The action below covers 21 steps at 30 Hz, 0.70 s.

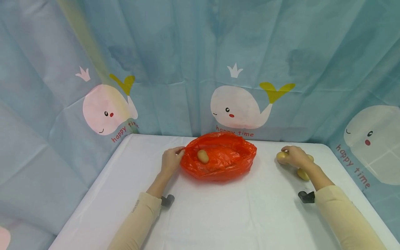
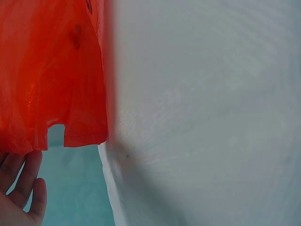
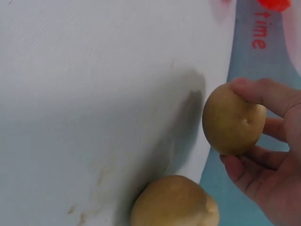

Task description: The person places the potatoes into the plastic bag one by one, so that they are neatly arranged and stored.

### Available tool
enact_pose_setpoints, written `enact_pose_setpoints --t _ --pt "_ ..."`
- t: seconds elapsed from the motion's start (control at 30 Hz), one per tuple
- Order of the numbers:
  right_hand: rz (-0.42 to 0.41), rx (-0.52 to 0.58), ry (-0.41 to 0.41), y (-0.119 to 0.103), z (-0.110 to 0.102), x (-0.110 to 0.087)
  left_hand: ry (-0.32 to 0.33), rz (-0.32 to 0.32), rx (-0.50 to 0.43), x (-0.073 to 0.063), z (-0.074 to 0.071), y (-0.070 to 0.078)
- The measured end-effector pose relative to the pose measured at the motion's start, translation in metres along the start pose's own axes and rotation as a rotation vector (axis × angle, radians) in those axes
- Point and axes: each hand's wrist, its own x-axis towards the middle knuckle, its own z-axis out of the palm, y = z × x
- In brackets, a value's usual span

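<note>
An orange-red plastic bag [image 1: 218, 170] lies with its mouth spread upward on the table. One potato [image 1: 202, 156] shows inside its left part. My left hand [image 1: 171, 160] is at the bag's left rim, holding the edge with its fingertips; in the left wrist view the fingers [image 2: 31, 165] meet the hem and their tips are partly hidden. Over on the right, my right hand [image 1: 295, 157] grips a potato [image 3: 230, 120] between thumb and fingers. Below that hand are two more potatoes, one nearer [image 1: 303, 174] and one partly covered by the hand [image 1: 310, 158].
A white cloth covers the table [image 1: 218, 215]. Blue curtains [image 1: 187, 69] printed with whales hang close behind and along both sides. A black wrist mount [image 1: 167, 200] sticks out by the left sleeve, another [image 1: 306, 197] by the right. Small brownish marks dot the cloth near the potatoes.
</note>
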Motion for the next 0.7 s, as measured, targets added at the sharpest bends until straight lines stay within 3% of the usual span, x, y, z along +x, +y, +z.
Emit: enact_pose_setpoints --t 0.3,0.7 --pt "-0.094 0.036 0.055 -0.009 -0.004 0.001 0.0 -0.009 0.0 -0.001 0.0 0.001" --pt "-0.079 0.08 0.048 -0.031 -0.007 0.001 -0.007 -0.005 -0.001 -0.001 0.0 -0.001"
